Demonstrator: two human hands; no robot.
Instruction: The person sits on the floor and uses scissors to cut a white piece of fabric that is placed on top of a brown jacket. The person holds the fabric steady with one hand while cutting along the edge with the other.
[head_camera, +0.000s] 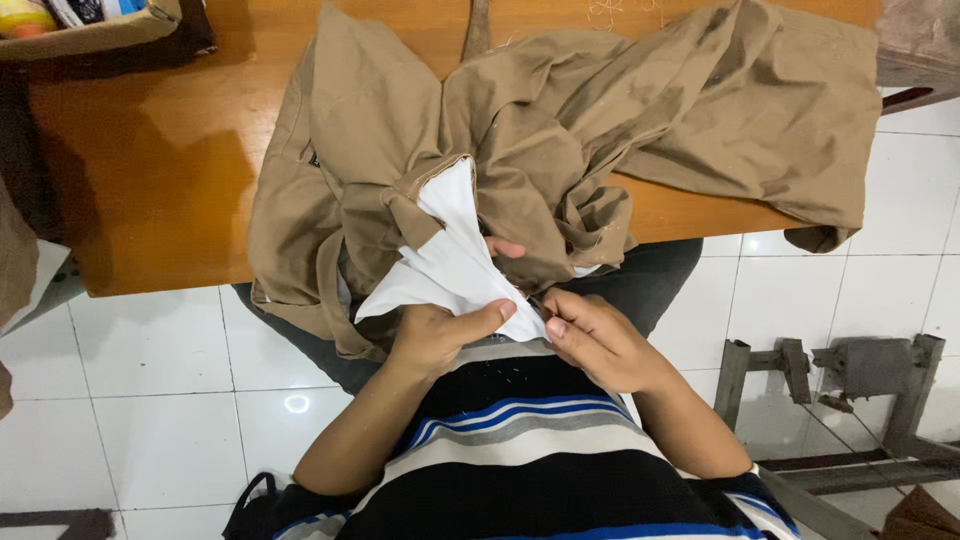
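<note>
Two hands are working close together at the person's lap, just below the near edge of the worktop (150, 200). Left hand (440, 335) is pinching the white pocket lining (450, 265), thumb lying across the lower tip of the fabric and fingers curled under it, so it is closed on the lining. Right hand (600, 340) is pressing in from the other side, fingertips bunched narrow at the same tip; something thin and dark is poking out between those fingers, too small to tell what it is, possibly a needle or small tool. Lining is pulled out of the khaki garment (560, 130), which is lying crumpled over the near edge and spreading toward the far right corner, part of it hanging down over the person's knees.

Progress, as a judgement: the garment is already turned so the pocket lining is exposed and drawn taut, and the hands are meeting at its pointed end, so hand work on that spot is looking underway rather than finished. No visible stitch line or cut on the white fabric, so how much is done there cannot be told. Rest of the garment is sitting unhandled. A cardboard box (90, 30) is sitting at the far left corner, well apart from the hands.
</note>
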